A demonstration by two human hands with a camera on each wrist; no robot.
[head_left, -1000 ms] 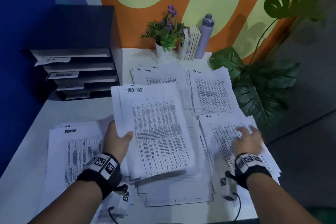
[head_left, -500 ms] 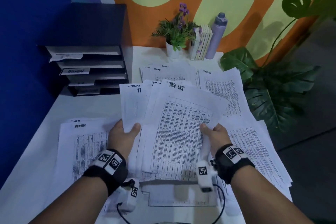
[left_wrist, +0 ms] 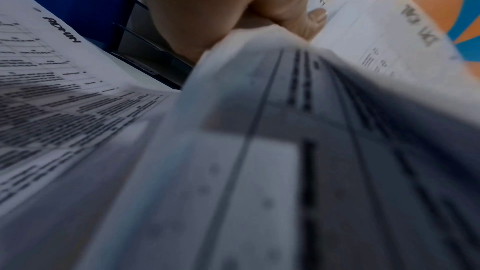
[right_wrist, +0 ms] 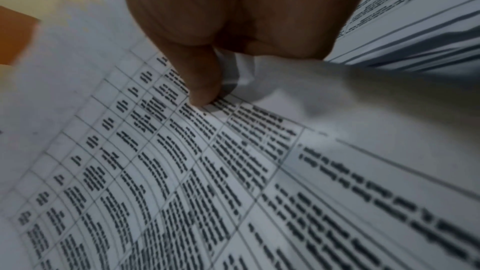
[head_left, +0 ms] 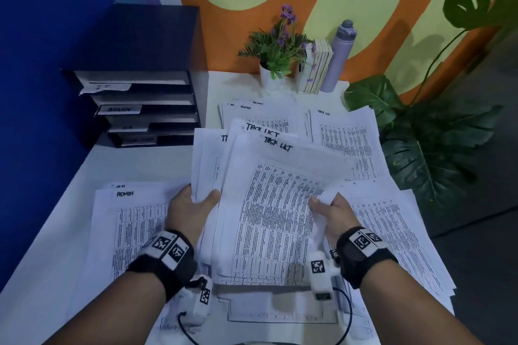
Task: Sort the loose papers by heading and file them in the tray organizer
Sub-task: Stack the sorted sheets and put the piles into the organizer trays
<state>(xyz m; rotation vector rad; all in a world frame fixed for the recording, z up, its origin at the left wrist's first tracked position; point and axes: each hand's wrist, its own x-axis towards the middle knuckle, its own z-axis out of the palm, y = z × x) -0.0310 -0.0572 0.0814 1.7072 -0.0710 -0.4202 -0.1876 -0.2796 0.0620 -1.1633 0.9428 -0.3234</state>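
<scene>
I hold a fanned bundle of printed sheets headed TASK LIST (head_left: pixel 269 204) above the table, tilted up toward me. My left hand (head_left: pixel 193 204) grips its left edge, thumb on top. My right hand (head_left: pixel 325 206) pinches its right edge, thumb pressed on the print (right_wrist: pixel 205 98). The bundle fills the left wrist view (left_wrist: pixel 285 151). The dark tray organizer (head_left: pixel 145 109) stands at the back left with labelled shelves, one reading ADMIN (head_left: pixel 119 109). An ADMIN pile (head_left: pixel 131 227) lies flat at the left, under my left wrist.
More paper piles lie on the white table (head_left: pixel 140 165): an ADMIN pile (head_left: pixel 266 116) and a TASK LIST pile (head_left: pixel 344 143) at the back, another pile (head_left: pixel 392 232) at the right. A potted flower (head_left: pixel 276 61), books (head_left: pixel 316 67) and a purple bottle (head_left: pixel 340 56) line the wall. A large plant (head_left: pixel 429 148) stands right.
My right hand left the right-hand pile and took hold of the bundle's right edge. The bundle now fans out between both hands and is lifted a little higher.
</scene>
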